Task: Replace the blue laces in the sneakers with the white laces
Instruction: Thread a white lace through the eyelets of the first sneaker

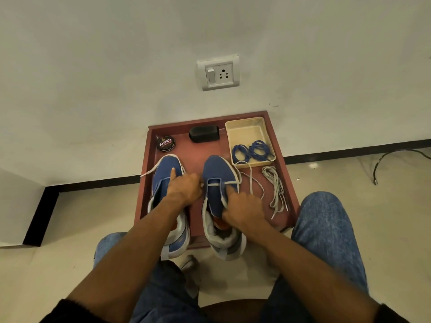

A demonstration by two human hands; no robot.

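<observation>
On the red tray (279, 145), a beige dish (235, 128) at 1 o'clock holds coiled blue laces (253, 150). The left hand (184, 190) and right hand (245, 206) pinch a white lace (224, 183) at the right sneaker (218, 171); a spare white lace (276, 187) lies at 3 o'clock.

Blue knit sneakers (218, 176) with grey-white soles noted on a maroon tray (289, 183); blue laces (253, 150) coiled in a cream dish (247, 127) at two o'clock; white laces (275, 187).

On the red wooden tray (290, 178), two blue mesh sneakers (166, 180) stood side by side, with coiled blue laces (253, 150) in the cream plastic dish (247, 127) behind the right one.
</observation>
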